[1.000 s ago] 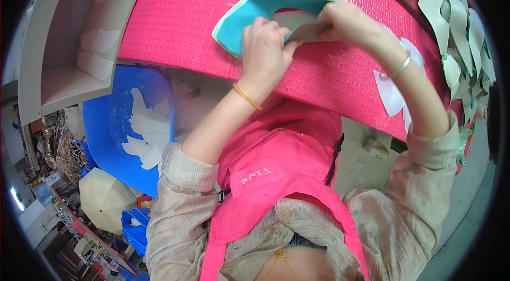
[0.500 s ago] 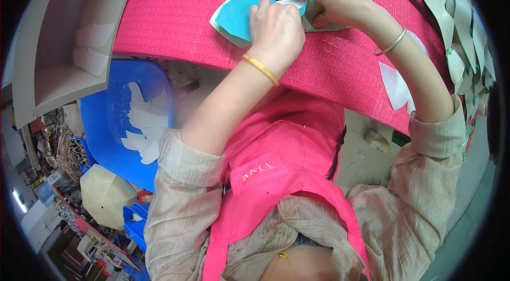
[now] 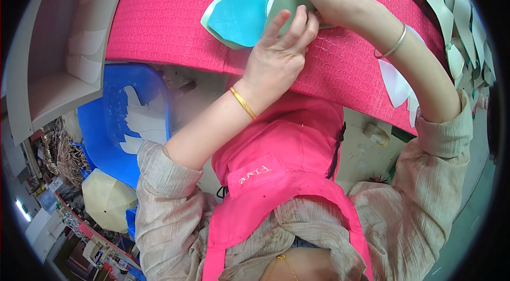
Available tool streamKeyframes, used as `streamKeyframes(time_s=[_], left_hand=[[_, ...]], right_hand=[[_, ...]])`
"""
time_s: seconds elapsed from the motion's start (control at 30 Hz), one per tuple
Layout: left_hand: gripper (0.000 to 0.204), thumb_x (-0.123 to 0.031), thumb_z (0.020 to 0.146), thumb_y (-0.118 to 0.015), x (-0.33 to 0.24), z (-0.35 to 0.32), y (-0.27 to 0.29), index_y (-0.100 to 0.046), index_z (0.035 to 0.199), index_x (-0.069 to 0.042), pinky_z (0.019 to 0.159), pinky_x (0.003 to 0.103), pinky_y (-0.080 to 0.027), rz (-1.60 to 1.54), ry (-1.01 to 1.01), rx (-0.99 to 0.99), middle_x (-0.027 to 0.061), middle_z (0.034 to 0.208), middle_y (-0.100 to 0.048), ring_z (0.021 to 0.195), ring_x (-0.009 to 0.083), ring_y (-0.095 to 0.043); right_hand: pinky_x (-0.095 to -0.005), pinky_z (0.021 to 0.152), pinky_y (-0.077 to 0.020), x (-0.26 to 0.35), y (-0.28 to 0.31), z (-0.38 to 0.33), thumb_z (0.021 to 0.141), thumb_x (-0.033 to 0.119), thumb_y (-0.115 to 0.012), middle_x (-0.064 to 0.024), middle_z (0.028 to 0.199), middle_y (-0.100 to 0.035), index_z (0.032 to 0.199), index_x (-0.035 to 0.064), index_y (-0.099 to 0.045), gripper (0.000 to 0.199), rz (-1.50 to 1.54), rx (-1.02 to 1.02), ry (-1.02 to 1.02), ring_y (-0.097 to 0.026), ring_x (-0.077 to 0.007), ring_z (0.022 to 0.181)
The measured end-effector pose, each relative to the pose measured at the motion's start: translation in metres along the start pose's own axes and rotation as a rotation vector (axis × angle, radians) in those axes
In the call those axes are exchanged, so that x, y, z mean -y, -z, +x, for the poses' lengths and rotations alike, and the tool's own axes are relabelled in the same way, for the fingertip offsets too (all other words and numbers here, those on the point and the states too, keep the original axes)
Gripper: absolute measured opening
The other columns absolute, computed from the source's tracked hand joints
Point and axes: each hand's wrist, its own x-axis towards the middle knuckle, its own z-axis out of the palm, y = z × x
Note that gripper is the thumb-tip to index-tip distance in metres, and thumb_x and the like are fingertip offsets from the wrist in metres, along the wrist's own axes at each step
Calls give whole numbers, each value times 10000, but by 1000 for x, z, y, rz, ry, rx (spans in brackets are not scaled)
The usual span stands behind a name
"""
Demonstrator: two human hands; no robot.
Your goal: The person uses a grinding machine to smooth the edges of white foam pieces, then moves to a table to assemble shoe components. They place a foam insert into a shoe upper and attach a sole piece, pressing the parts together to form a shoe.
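On the pink table cover lies a curved teal piece (image 3: 239, 12) that looks like a shoe upper, its pale green backing showing along the edges. A grey-green flap (image 3: 287, 5) lies across the gap in its middle. My left hand (image 3: 279, 57) is at the near side of this flap, fingers apart and stretched out, the tips close to it. At the piece's right end my right hand (image 3: 334, 2) is closed with fingers bent, gripping the material there. The right fingertips are partly hidden behind the hand.
The pink table cover (image 3: 164, 15) spreads around the work. White cut pieces (image 3: 394, 84) lie near its right edge, and grey-green pieces (image 3: 459, 15) are stacked further right. Left stand a blue chair (image 3: 98, 116) with white pieces on it and a grey box-like shelf (image 3: 58, 89).
My left hand has let go of the piece's inner edge, its fingers straightening and drawing slightly nearer. The grey-green flap now shows more. My right hand has shifted slightly left, still gripping.
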Motion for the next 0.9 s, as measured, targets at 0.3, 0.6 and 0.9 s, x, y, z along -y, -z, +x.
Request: streamKeyframes(time_s=[0.3,0.6,0.9], left_hand=[[305,-183,719,-571,3,0,-8,-570,987,-37,986,405,-269,-328,170,14,43,894,-485,918,207,-470],[325,-146,699,-593,-8,10,-14,-553,1000,-29,892,391,-375,-389,185,-56,67,877,-477,870,234,-471],[322,-128,714,-578,-18,11,-17,-547,1017,-23,800,324,-407,-322,211,-43,85,879,-471,895,227,-468]], right_hand=[[-370,668,-468,-2,8,7,624,60,-587,-172,735,-590,749,-3,-582,140,126,134,145,-585,-303,740],[-369,651,-473,-3,5,6,606,84,-614,-170,710,-589,743,-5,-589,166,91,103,121,-587,-302,717],[-370,650,-469,-5,17,3,594,110,-634,-161,694,-592,708,2,-595,162,122,169,125,-586,-307,701]])
